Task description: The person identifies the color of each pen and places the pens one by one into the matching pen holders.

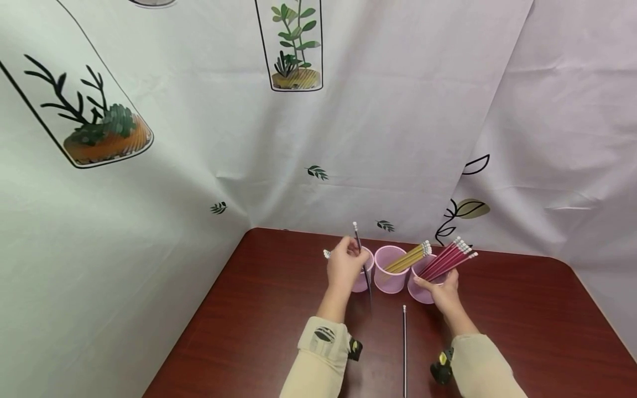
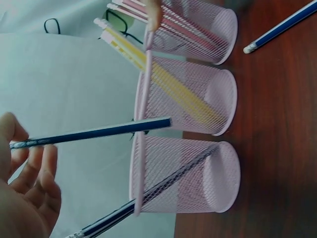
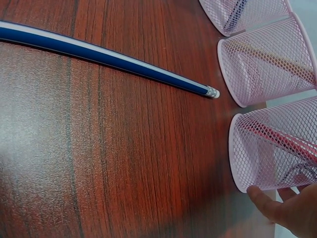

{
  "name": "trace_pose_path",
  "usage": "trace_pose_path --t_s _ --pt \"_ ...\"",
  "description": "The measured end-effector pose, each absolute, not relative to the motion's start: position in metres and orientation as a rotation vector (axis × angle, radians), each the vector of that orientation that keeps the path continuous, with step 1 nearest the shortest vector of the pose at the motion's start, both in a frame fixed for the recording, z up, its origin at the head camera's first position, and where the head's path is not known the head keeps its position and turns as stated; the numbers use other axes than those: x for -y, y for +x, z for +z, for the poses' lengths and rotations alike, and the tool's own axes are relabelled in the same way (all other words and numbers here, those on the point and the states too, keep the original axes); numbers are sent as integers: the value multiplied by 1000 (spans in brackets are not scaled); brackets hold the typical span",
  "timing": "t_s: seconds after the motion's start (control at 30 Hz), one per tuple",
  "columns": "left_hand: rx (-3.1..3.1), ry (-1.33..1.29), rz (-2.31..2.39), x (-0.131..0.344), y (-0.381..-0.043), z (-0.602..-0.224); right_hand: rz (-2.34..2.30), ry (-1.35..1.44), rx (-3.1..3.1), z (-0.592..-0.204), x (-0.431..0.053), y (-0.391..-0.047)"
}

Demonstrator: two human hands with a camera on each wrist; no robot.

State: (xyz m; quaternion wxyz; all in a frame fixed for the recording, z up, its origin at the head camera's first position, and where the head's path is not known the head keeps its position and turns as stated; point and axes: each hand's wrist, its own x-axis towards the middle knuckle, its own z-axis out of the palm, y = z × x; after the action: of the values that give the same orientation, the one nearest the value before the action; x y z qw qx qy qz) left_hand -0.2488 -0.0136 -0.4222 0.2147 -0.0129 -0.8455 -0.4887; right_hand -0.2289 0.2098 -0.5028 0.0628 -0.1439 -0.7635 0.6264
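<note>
My left hand (image 1: 344, 264) pinches a blue-and-white striped pencil (image 2: 99, 133), eraser end up, by the left pink mesh cup (image 1: 359, 284). Its lower end overlaps the cup's front in the head view. Other blue pencils (image 2: 119, 215) lean inside that cup. With my right hand (image 1: 447, 293) I hold the right mesh cup (image 1: 419, 294) by its side, thumb near the rim. Dark pink pencils (image 1: 443, 264) lean in it, erasers up. Between these two stands the middle mesh cup (image 1: 390, 284) with yellow pencils (image 1: 407, 260).
Another blue pencil (image 1: 405, 348) lies on the reddish-brown table (image 1: 249, 315) in front of the cups, its eraser toward them. Behind the table hangs a white cloth (image 1: 378, 138) with plant prints. Dark wrist cameras sit at both sleeves.
</note>
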Motion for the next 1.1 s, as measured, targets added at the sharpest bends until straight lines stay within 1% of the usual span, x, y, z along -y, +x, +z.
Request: trace_pose_path --t_s 0.23,0.53,0.9,1.1 --pt "2190 48 -1384 22 -251 -419 1880 -427 2283 -505 -208 -230" --pt "2119 61 -1373 26 -251 -424 1887 -460 2313 -503 -208 -229" --pt "2021 82 -1490 29 -248 -443 1883 -456 2313 -504 -209 -229" --pt "2083 72 -1429 28 -246 -456 1876 -460 2328 -503 -208 -229"
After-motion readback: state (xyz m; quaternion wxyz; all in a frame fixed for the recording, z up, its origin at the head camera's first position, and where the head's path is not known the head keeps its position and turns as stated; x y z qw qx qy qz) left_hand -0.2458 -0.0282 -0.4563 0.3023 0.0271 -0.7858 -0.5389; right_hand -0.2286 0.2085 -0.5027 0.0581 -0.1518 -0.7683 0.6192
